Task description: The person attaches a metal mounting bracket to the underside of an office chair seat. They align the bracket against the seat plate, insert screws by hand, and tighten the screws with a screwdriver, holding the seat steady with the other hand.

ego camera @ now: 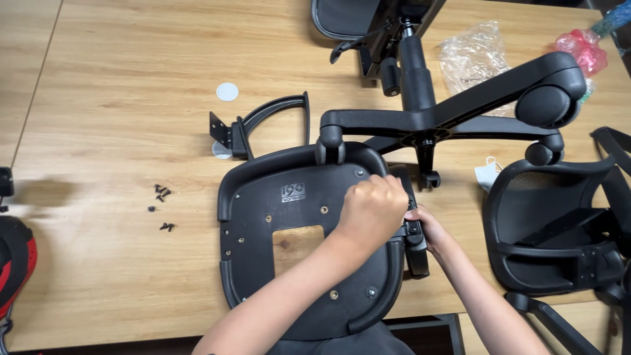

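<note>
Black plastic chair seat pan (296,230) is lying upside down on a wooden table (118,112), where a person's left hand (371,209) is bearing down in a clenched fist at its right edge. The right hand (430,230) is gripping a black armrest (415,233) against that edge, apparently aligning it. Loose screws (162,192) are lying well to the left; a wheeled chair base (453,108) is resting behind.

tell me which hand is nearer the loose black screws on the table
Left. The left hand rests on the upturned seat pan, right of the screws; the right hand grips the armrest farther right.
</note>
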